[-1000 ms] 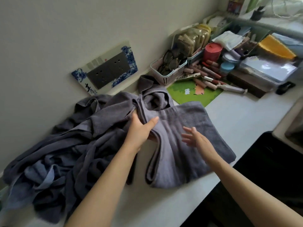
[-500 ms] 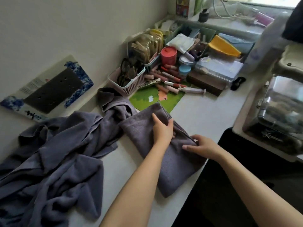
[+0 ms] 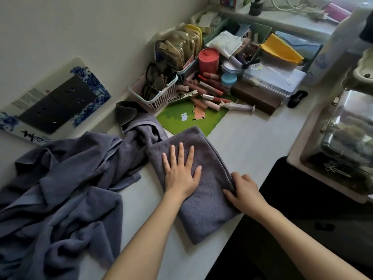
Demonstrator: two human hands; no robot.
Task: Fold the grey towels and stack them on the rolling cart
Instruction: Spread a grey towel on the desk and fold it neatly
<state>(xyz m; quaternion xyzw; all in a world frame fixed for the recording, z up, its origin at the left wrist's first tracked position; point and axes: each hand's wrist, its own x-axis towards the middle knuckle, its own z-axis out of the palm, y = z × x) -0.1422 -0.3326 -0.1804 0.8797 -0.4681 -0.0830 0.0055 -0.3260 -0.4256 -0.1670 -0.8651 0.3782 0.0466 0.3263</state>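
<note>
A folded grey towel (image 3: 203,209) lies on the white counter (image 3: 252,142) near its front edge. My left hand (image 3: 180,170) presses flat on top of it with fingers spread and straight. My right hand (image 3: 242,188) grips the towel's right edge, fingers curled around the fold. A heap of unfolded grey towels (image 3: 60,188) sprawls over the counter to the left, one corner reaching back toward the wall. The rolling cart is not in view.
A pink basket (image 3: 155,98) of glasses, a red jar (image 3: 209,60), lipsticks, a green mat (image 3: 193,118) and a clear plastic box (image 3: 276,79) crowd the back of the counter. A socket panel (image 3: 58,102) is on the wall. A clear container (image 3: 347,142) stands at right.
My left hand has flattened out on the folded towel, fingers now spread. My right hand has closed on the towel's right edge. The view has shifted slightly.
</note>
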